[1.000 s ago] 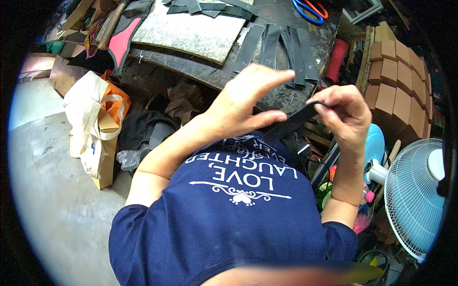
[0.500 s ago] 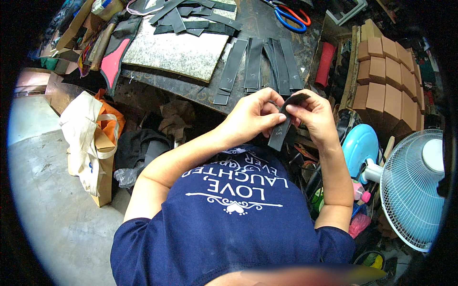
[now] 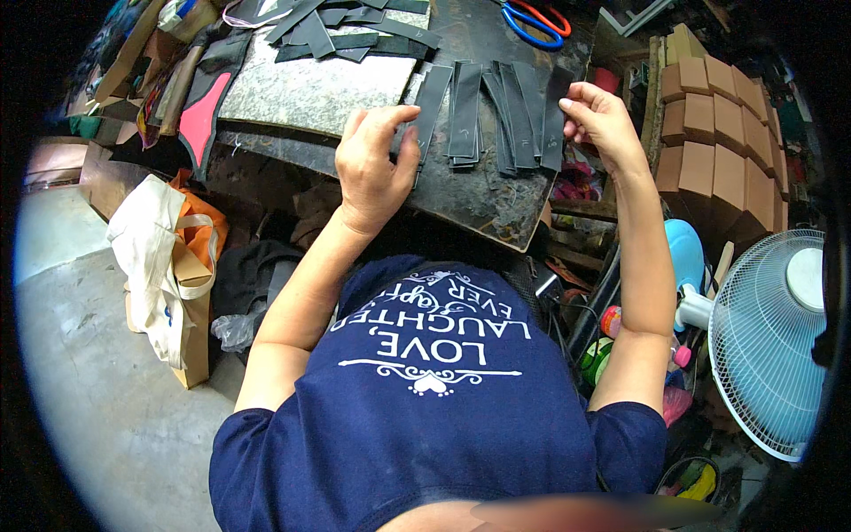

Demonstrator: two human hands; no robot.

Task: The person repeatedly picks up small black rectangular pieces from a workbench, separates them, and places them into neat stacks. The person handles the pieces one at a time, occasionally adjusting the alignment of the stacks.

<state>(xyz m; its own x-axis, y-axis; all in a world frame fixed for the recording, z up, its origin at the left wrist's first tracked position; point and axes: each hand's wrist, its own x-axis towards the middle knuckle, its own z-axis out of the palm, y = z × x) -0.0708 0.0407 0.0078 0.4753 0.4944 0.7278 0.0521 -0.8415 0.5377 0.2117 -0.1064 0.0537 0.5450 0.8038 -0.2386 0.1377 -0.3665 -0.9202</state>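
At the right end of a row of black strips, my right hand [image 3: 599,124] pinches the edge of a dark strip [image 3: 556,120] between thumb and fingers. This strip lies at the table's right side, beside a fanned group of black strips [image 3: 516,115]. My left hand [image 3: 377,164] hovers over the table's near edge, with thumb and forefinger apart and nothing seen between them. Its fingertips are next to the leftmost strips [image 3: 433,99], partly covering them. Another stack of strips [image 3: 464,111] lies between the two hands.
A pale speckled board [image 3: 310,93] holds a loose pile of black pieces [image 3: 355,31]. Scissors with red and blue handles [image 3: 536,25] lie at the far edge. Stacked brown blocks [image 3: 718,133] and a fan [image 3: 771,341] stand right; a cloth bag [image 3: 151,257] sits left.
Both hands have moved forward from my chest to the table and spread apart. The dark strip they held together is now at the row's right end, in my right hand only.
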